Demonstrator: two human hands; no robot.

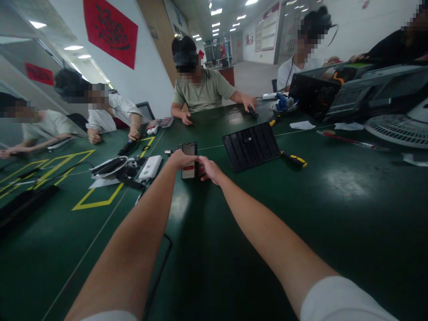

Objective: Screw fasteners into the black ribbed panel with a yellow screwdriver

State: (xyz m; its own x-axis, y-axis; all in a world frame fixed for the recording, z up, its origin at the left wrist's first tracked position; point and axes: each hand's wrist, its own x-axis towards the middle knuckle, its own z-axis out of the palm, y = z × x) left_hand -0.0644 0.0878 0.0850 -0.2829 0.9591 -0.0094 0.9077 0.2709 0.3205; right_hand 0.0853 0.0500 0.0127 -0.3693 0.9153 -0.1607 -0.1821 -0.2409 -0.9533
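Note:
A dark-framed smartphone (189, 171) with a lit screen stands up from the green table (234, 240) in front of me. My left hand (178, 158) grips it from the left, with the thumb reaching across the screen. At its right edge is my right hand (210, 170), its fingers curled against the phone's side and the thumb close to my left thumb. A small metal cylinder (168, 152) pokes out just left of my left hand; what it belongs to is hidden.
Right of the phone lies a black ribbed panel (251, 146) beside a yellow-black screwdriver (294, 158). A white box (150, 167) and a coiled-cable bundle (115, 167) lie left. Computer cases (377, 91) and a white fan (401, 122) stand right. Several people sit around the table.

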